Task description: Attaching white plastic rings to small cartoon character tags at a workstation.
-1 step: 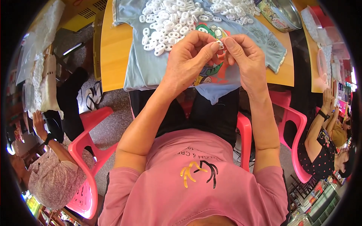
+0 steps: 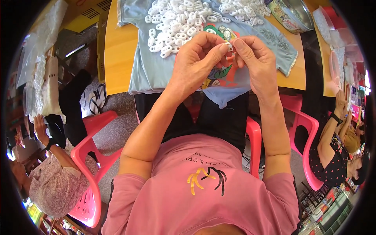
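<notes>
Both my hands are raised over the table edge, fingertips meeting. In a pinch, my left hand (image 2: 197, 62) holds a small white plastic piece (image 2: 229, 47), oval with holes, mostly covered by the fingers. My right hand (image 2: 253, 58) has thumb and fingers pressed together against the same spot; whatever it grips there is hidden. Just beyond lies a heap of white two-holed oval pieces (image 2: 176, 27), with a smaller heap (image 2: 244, 9) to its right. They rest on a light blue T-shirt (image 2: 150, 74) with a colourful print. Small thin metal pieces (image 2: 276, 39) are scattered on its right part.
The shirt covers a yellow wooden table (image 2: 117, 66). A printed metal tin (image 2: 291, 17) stands at the far right. Pink plastic chairs (image 2: 92, 145) flank me. At left sits a person in a patterned top (image 2: 62, 184); at right, one in dotted dark clothing (image 2: 333, 160).
</notes>
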A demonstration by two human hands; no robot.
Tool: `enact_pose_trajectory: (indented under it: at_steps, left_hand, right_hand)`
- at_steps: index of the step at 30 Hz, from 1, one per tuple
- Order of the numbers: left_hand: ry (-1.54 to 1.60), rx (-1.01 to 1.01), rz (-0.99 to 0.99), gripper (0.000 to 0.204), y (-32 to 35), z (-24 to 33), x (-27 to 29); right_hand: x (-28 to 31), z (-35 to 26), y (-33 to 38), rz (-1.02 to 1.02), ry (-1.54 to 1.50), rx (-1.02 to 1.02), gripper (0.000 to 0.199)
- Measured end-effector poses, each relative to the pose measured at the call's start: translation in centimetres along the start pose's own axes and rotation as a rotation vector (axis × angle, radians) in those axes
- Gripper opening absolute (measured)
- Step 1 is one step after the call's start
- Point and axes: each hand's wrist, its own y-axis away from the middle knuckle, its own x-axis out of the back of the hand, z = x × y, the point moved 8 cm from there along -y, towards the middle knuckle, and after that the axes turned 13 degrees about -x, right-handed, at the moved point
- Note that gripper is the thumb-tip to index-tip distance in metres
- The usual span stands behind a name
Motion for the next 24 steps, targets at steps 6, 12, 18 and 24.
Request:
enact_pose_trajectory:
  at_steps: [6, 12, 18, 24]
  left_hand:
    - [-0.002, 0.001, 0.008, 0.015, 0.0, 0.1, 0.0]
    - [-0.015, -0.003, 0.010, 0.015, 0.0, 0.0, 0.0]
    - [-0.042, -0.017, 0.015, 0.014, -0.1, -0.1, 0.1]
    - [-0.016, -0.022, 0.041, 0.013, -0.2, 0.0, 0.2]
  right_hand:
    - [0.1, -0.3, 0.2, 0.021, -0.001, -0.003, 0.024]
    - [-0.1, -0.6, 0.3, 0.037, 0.070, 0.029, 0.023]
    - [-0.4, -1.1, 0.5, 0.063, 0.145, 0.051, 0.021]
    - [-1.0, -1.6, 0.8, 0.134, 0.218, 0.159, 0.016]
